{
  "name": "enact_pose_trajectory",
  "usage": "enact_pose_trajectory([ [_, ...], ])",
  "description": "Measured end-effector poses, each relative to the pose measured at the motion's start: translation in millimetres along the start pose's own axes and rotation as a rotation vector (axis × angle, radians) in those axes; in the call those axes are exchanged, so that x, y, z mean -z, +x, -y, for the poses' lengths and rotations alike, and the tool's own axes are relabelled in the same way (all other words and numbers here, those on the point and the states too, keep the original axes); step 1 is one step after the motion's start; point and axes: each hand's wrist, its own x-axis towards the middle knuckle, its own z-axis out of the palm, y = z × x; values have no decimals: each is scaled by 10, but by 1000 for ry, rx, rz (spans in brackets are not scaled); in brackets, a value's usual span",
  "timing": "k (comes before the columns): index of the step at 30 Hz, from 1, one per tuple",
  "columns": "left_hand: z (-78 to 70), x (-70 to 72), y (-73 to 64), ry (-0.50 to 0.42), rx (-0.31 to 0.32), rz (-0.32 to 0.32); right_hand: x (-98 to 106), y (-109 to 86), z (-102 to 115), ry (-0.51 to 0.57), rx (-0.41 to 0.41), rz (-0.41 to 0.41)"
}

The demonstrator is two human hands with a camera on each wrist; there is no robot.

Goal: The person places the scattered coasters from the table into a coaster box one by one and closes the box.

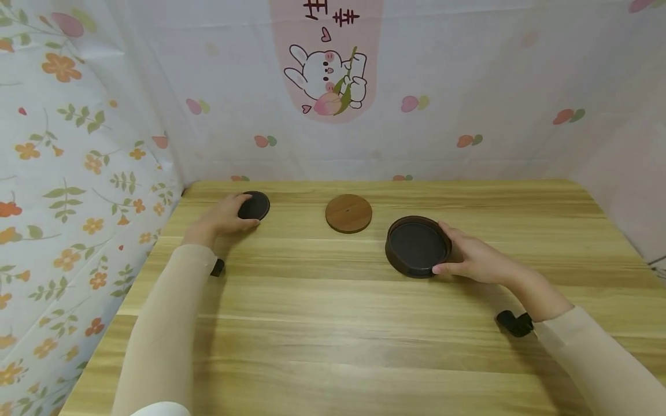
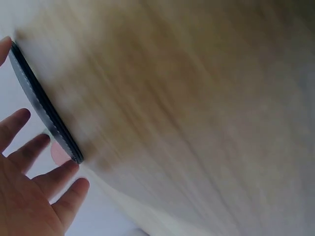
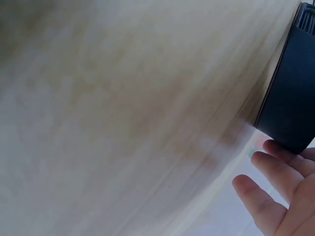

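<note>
At the back left of the table, my left hand point(image 1: 225, 216) grips a thin black round coaster point(image 1: 255, 207) between thumb and fingers across its edge. The left wrist view shows the coaster point(image 2: 47, 105) edge-on, spanned by thumb and fingertips. To the right of centre, my right hand point(image 1: 481, 258) holds a dark, shallow round container point(image 1: 418, 242) by its right side, thumb at the near wall and fingers at the far side. Its inside shows a flat dark bottom. The container's wall point(image 3: 290, 88) fills the right edge of the right wrist view. Between the hands lies a brown wooden disc point(image 1: 348, 213).
The wood-grain table point(image 1: 312, 323) ends at a printed cloth backdrop point(image 1: 224, 86) with a rabbit picture. Another floral cloth point(image 1: 78, 202) hangs along the left side. Black straps point(image 1: 515, 323) show below each wrist.
</note>
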Motion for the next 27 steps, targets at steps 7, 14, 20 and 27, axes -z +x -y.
enact_pose_trajectory([
  [7,-14,-17,32,-13,36,12,25,-12,-12,26,5,0],
  [14,-70,-5,54,-20,108,36,26,-12,-22,39,9,7],
  [20,-124,-2,56,-22,125,57,24,-27,-17,42,8,13],
  [27,-155,-15,83,20,131,45,28,-23,10,45,10,25],
])
